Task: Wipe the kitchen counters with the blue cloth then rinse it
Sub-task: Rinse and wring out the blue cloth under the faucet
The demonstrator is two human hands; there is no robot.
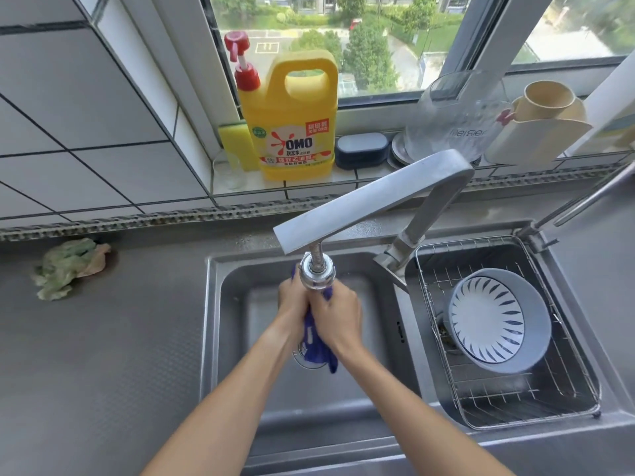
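Blue cloth (314,345) sits bunched between both hands over the left basin of the sink (240,338), right under the faucet head (316,273). Left hand (292,302) curled tight round the cloth's upper left part, right hand (338,319) curled round it from the right, fingers closed hard on the fabric; hands pressed together, looks like a scrub or wring. Cloth tail hangs down near the drain. Water flow: cannot tell, spray head blocks the view and hands are motion-blurred.

Judgement: rinse stage, wiping likely done, counter (103,355) looks bare apart from a green rag (67,266) far left by the wall.

Risks from here:
- knuckles sit just below the faucet head, so an upward wring could knock the hands into it.
- hard squeezing close to the spout could splash onto the counter and undo the wipe.
- hanging tail lies over the drain; if it drops or is let go, it could block drainage.
- uneven grip may leave the lower tail unrinsed.

Right basin holds a wire rack (508,338) with a patterned bowl (494,324) on its side, close enough to catch spray. Yellow detergent bottle (292,125) and yellow sponge (235,139) on the far sill, well apart from the hands.
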